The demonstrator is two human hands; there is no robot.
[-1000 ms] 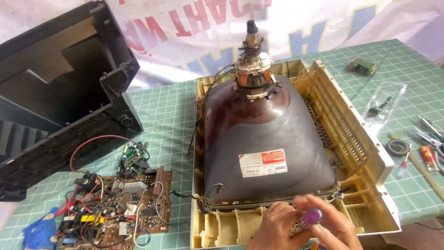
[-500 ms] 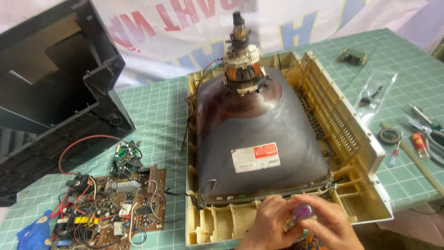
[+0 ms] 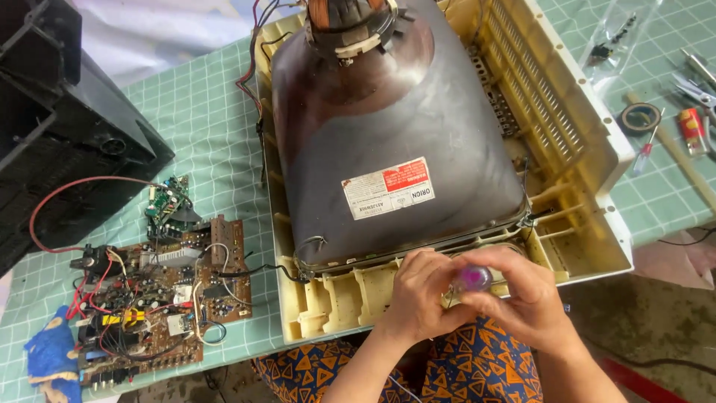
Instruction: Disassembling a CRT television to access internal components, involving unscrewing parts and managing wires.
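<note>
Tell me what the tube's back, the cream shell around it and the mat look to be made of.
Picture tube: likely glass with a dark matte coating, judging by its smooth, dull sheen. Cream shell: moulded plastic, yellowed, with thin ribs and slots. Green mat: probably soft vinyl or rubber, flat, matte, with a printed grid.

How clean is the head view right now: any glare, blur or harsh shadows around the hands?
Head view: soft, even light, no hard shadows; a dull sheen on the picture tube; both hands, left hand and right hand, slightly soft around the purple tool handle; the tube neck is cropped at the top edge.
</note>
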